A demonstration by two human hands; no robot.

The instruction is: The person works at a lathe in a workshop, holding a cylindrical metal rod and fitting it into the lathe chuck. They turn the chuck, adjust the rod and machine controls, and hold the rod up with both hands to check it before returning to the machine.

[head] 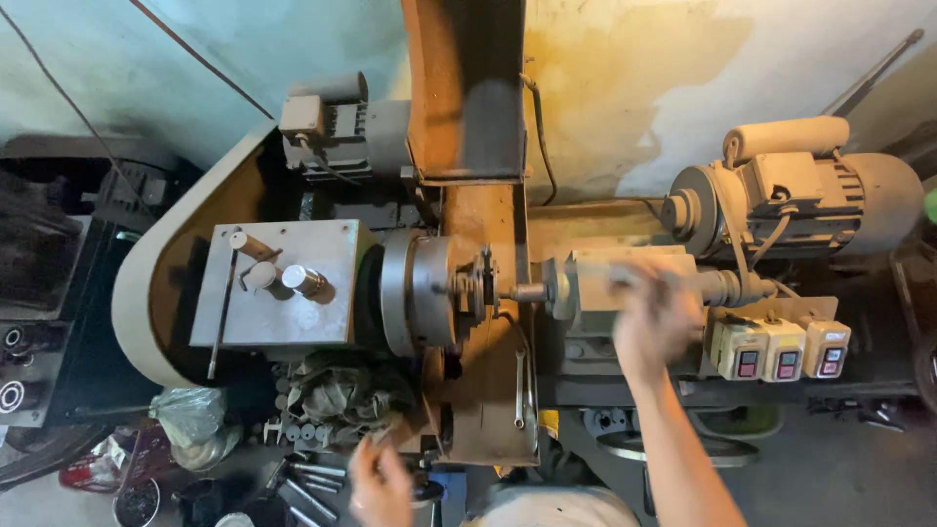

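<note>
A small metal lathe fills the view from above, with its round chuck (420, 293) in the middle gripping a short workpiece (530, 291). My right hand (656, 317) is blurred with motion on the pale tailstock (586, 283), fingers curled round a lever on it. My left hand (379, 483) is low at the front edge, fingers bunched together. It is just below a crumpled grey rag (342, 395) and next to loose metal rods (312, 478). Whether the left hand holds anything is unclear.
A grey headstock box (278, 317) with knobs sits left of the chuck. An electric motor (810, 190) is at the right, above three switch boxes (781, 349). A rusty belt guard (464, 88) rises behind. A wrench (518, 390) lies on the orange tray.
</note>
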